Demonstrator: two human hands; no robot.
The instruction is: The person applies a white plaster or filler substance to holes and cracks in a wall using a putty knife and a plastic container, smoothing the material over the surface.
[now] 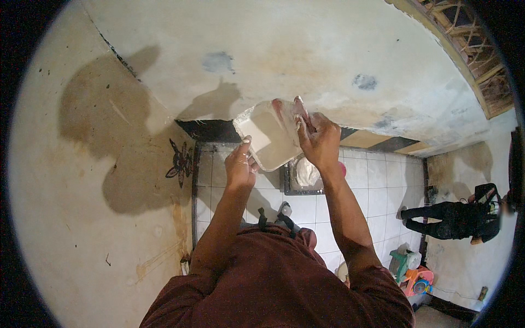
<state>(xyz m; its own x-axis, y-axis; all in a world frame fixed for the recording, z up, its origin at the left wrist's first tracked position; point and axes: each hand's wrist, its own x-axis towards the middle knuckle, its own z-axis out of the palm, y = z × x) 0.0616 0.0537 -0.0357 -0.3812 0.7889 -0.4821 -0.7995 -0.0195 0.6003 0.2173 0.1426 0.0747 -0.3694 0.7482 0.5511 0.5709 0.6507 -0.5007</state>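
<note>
In front of me, close to the wall, I hold up a pale, squarish plastic tub [268, 159] smeared with white. My left hand [240, 167] is closed on its near left side, thumb over the rim and white smudges on the fingers. At the tub's right side, my right hand [322, 139] grips a small tool with a dark reddish handle [301, 107]; its working end is hard to make out. White residue also marks this hand. Below, partly behind the tub and my right forearm, a white bundle [307, 173] lies in a dark tray [303, 192].
The stained wall [328, 60] ahead has grey patches, and another wall [65, 218] stands close on my left. Far right, a person in dark clothes [456, 220] stands on the tiled floor [377, 175]. Green [400, 262] and orange plastic items [418, 280] sit at lower right.
</note>
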